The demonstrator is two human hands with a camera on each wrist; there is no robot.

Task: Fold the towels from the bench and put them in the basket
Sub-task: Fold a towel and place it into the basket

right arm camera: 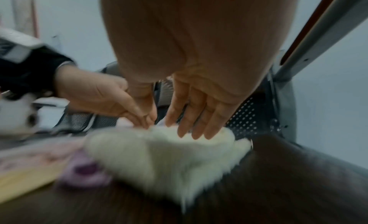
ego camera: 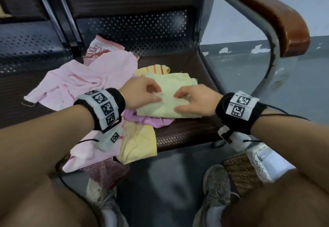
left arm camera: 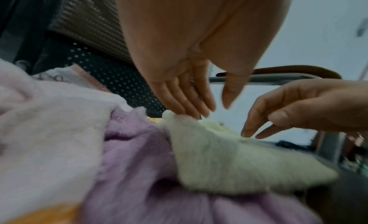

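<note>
A pale yellow towel [ego camera: 169,98] is pressed flat under the outstretched fingers of the left hand [ego camera: 142,93] and right hand [ego camera: 194,102]; the fold could be lost on the uneven pile beneath

I see bare woven surface [ego camera: 185,134] to the right of and in front of the pale yellow towel [ego camera: 170,100], open for a grip to pass. The left side is blocked by the pink towel [ego camera: 85,79] and purple cloth [ego camera: 142,120]. The armrest [ego camera: 267,13] and its metal frame [ego camera: 272,52] wall the right edge; the backrest [ego camera: 138,30] closes the rear.
</note>
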